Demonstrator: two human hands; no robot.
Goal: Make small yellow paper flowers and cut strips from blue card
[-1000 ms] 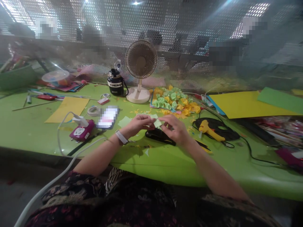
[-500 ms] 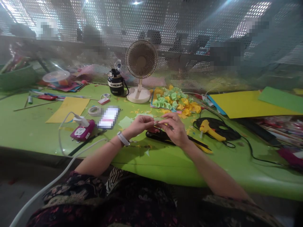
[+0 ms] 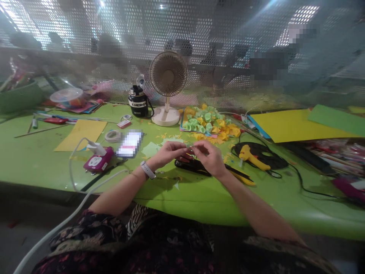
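Note:
My left hand (image 3: 170, 151), with a white band on the wrist, is closed in a pinch over the middle of the table. Fingertip to fingertip with it, my right hand (image 3: 210, 156) is pinching too. Between them shows a bit of a small pale-green piece of paper (image 3: 188, 145), mostly covered by the fingers. Under the hands lies a long black tool (image 3: 194, 167) with a yellow part at its right end. Cut green paper (image 3: 151, 149) lies just left of the hands. Behind them is a pile of folded green and yellow paper pieces (image 3: 209, 121).
A yellow glue gun (image 3: 252, 158) rests on a black plate at right, its cord trailing. A fan (image 3: 168, 74) and a black bottle (image 3: 137, 102) stand at the back. To the left are a phone (image 3: 130, 144), a tape roll (image 3: 112, 136) and a purple power socket (image 3: 98, 160).
My right hand's fingers have curled in from a more spread position, and the fingertips have come closer around the small piece. The view has shifted slightly.

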